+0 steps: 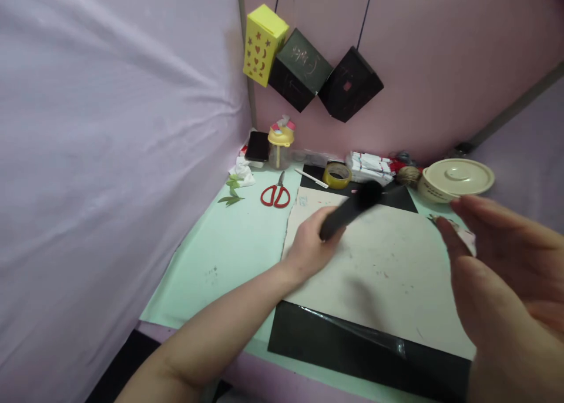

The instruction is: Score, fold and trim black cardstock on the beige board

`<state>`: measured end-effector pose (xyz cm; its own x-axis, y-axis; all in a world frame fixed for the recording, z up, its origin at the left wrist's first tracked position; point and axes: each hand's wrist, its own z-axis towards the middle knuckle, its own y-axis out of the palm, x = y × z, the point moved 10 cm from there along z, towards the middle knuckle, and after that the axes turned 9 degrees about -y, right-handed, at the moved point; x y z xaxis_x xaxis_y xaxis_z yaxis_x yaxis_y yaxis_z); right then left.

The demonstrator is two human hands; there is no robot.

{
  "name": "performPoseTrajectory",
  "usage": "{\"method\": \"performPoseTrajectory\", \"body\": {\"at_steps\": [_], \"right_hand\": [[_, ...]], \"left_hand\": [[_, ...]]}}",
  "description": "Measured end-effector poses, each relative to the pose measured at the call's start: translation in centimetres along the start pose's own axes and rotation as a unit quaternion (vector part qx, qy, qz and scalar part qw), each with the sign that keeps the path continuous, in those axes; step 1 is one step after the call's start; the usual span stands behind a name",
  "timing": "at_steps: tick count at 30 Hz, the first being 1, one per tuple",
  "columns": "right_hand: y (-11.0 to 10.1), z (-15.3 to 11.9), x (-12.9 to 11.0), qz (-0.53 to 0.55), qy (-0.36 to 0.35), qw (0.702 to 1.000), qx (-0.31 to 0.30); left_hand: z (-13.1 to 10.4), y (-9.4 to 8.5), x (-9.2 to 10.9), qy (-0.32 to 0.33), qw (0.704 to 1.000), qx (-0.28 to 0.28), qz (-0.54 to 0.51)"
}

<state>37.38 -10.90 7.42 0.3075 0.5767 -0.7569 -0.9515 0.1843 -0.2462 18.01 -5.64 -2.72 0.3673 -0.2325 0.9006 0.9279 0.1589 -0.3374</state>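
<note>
Gripping a black rod (346, 216) in the left hand (311, 239), fingers wrapped round its near end; rod straight, blurred, rounder at the far tip, held above the off-white board (405, 256). Right hand (511, 274) raised at right, fingers curved and apart, nothing seen held. Board: matt, flecked, rough left edge; lies on a glossy black sheet (352, 344) over the pale green bench (247, 256). Beyond: amber tape roll (337, 184), ring-shaped; scissors (275, 195), red looped handles; cream bowl (458, 180), smooth, oval-lidded; fibrous twine ball (409, 175); leaves (231, 200), green, pointed, far left.
</note>
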Motion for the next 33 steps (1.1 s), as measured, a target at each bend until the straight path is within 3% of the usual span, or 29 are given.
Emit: {"method": "performPoseTrajectory", "body": {"at_steps": [2, 4, 9, 13, 16, 18, 22, 25, 27, 30, 33], "right_hand": [[0.1, 0.6, -1.5, -0.01, -0.051, 0.999, 0.01], [0.8, 1.1, -2.0, -0.005, -0.089, 0.996, -0.016], [3.6, 2.5, -2.9, -0.048, -0.188, 0.974, -0.119], [7.9, 2.6, -4.4, -0.216, -0.308, 0.9, -0.22], [10.7, 2.3, -3.8, -0.298, -0.323, 0.85, -0.292], [11.5, 2.2, -3.4, -0.323, -0.32, 0.835, -0.31], [10.9, 1.8, -3.8, -0.319, -0.327, 0.836, -0.304], [8.8, 1.4, -4.6, -0.303, -0.336, 0.851, -0.266], [7.0, 0.8, -4.7, -0.302, -0.335, 0.863, -0.229], [5.4, -0.4, -2.7, -0.319, -0.304, 0.869, -0.226], [5.6, -2.3, 1.7, -0.343, -0.255, 0.856, -0.292]], "left_hand": [[0.4, -0.5, -1.5, -0.08, 0.99, 0.013, -0.117], [0.3, 0.1, -2.9, -0.13, 0.977, 0.001, -0.166], [-0.2, 2.5, -4.4, -0.118, 0.98, -0.074, -0.144], [-0.2, 2.8, -4.3, -0.086, 0.986, -0.081, -0.118], [-0.1, 2.8, -4.2, -0.076, 0.991, -0.068, -0.087], [-0.2, 3.1, -4.3, -0.077, 0.992, -0.067, -0.072], [-0.4, 3.1, -3.8, -0.051, 0.995, -0.07, -0.052], [-0.3, 1.8, -2.1, 0.028, 0.998, -0.049, -0.006], [-0.3, 0.8, -0.9, 0.089, 0.992, -0.018, 0.082], [-0.4, 1.3, -0.1, 0.138, 0.955, -0.006, 0.262], [-1.0, 3.9, -0.3, 0.152, 0.902, -0.051, 0.402]]}}
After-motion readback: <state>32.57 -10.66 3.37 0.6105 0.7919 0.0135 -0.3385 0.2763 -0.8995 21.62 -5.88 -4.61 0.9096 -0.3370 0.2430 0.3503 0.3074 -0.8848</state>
